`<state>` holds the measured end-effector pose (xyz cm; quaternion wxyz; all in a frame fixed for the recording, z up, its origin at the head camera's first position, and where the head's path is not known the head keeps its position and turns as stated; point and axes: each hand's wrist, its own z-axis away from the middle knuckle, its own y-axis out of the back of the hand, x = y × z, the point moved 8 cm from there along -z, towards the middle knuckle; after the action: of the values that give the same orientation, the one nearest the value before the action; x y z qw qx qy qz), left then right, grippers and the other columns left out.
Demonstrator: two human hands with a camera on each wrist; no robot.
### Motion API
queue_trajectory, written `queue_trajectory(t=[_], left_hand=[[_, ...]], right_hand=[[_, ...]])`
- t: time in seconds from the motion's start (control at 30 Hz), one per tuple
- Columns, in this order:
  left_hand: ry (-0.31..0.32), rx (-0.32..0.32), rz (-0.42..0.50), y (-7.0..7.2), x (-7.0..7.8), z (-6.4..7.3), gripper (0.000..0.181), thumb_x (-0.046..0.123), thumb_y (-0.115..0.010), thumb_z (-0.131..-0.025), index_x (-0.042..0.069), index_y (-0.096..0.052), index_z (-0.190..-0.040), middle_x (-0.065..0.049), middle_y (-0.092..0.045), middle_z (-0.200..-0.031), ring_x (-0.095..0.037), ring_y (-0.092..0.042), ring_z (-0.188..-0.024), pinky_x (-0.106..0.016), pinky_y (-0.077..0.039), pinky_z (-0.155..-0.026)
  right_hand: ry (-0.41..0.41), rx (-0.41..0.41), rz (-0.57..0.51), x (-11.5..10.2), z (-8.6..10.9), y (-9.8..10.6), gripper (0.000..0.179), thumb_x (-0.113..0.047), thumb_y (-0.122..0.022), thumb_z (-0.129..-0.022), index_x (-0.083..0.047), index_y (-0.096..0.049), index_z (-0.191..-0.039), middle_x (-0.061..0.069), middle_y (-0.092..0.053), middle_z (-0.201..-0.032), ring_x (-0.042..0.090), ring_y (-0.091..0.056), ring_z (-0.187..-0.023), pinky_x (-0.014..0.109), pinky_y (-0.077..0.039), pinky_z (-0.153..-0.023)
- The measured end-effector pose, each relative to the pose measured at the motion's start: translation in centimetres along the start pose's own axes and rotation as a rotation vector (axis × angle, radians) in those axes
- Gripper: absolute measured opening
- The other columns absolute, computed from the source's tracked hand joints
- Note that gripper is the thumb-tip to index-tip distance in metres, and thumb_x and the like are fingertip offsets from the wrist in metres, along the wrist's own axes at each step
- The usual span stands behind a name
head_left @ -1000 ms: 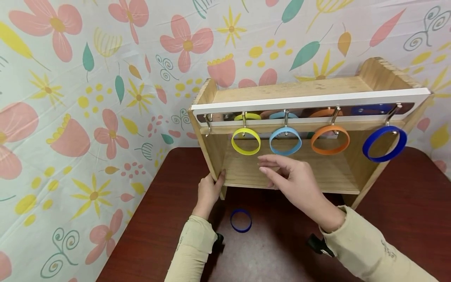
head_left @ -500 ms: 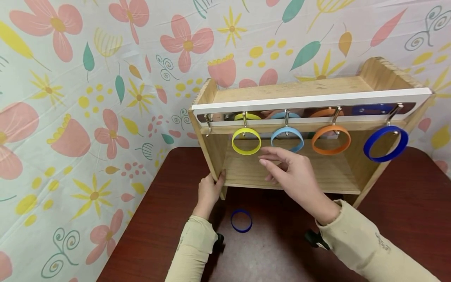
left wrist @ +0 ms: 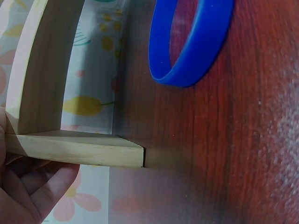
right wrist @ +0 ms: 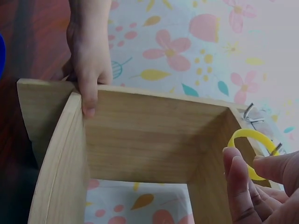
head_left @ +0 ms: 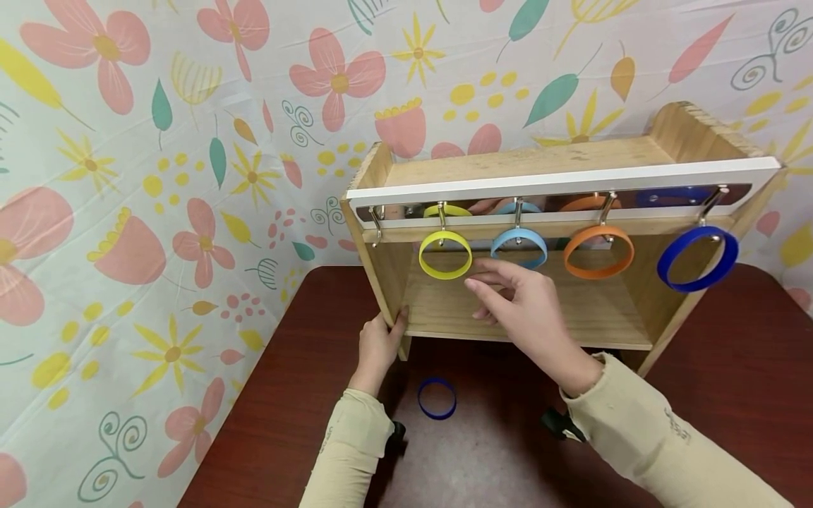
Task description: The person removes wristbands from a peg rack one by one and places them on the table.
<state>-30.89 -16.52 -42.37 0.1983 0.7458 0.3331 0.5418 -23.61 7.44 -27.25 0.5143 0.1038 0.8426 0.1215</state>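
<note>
My left hand (head_left: 376,347) grips the lower left side panel of a wooden shelf (head_left: 527,296), thumb on the inner face and fingers outside. My right hand (head_left: 524,300) is raised in front of the shelf, thumb and fingers apart, with the fingertips right at the lower right edge of a yellow wristband (head_left: 422,265). That band hangs from a metal hook (head_left: 442,215). In the right wrist view the yellow wristband (right wrist: 254,134) shows behind the thumb and fingertips. A dark blue wristband (head_left: 437,418) lies on the table below; the left wrist view shows this blue band (left wrist: 205,51) close up.
Along the rail hang a light blue wristband (head_left: 540,243), an orange wristband (head_left: 630,252) and another blue wristband (head_left: 732,257). The leftmost hook (head_left: 377,229) bears no band. A floral cloth (head_left: 209,141) stands behind the dark red table (head_left: 267,409).
My right hand has moved slightly up and left, to the edge of the yellow wristband. The left hand keeps its grip on the shelf's side panel.
</note>
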Motion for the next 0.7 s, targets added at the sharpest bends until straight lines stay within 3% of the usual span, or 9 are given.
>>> queue_trajectory(t=[0.17,0.7], left_hand=[[-0.003,0.002,-0.005,0.03,0.1,0.0,0.036,0.041,-0.055,-0.099,0.009,-0.066,-0.088,-0.003,-0.06,-0.06,-0.013,-0.058,-0.05,-0.028,-0.046,-0.045],[-0.009,0.008,-0.021,-0.05,-0.04,0.0,0.036,0.041,-0.054,-0.099,0.011,-0.064,-0.084,0.001,-0.056,-0.056,-0.012,-0.052,-0.047,-0.028,-0.044,-0.045]], right_hand=[[0.026,0.021,-0.039,-0.15,-0.04,-0.15,0.027,-0.018,-0.067,-0.094,-0.003,-0.067,-0.117,0.012,-0.073,-0.096,0.017,-0.067,-0.056,0.035,-0.055,-0.053],[0.071,0.109,-0.061,-0.69,0.05,-0.16,0.017,-0.016,-0.069,-0.092,-0.001,-0.07,-0.101,0.009,-0.074,-0.084,0.016,-0.067,-0.057,0.028,-0.054,-0.055]])
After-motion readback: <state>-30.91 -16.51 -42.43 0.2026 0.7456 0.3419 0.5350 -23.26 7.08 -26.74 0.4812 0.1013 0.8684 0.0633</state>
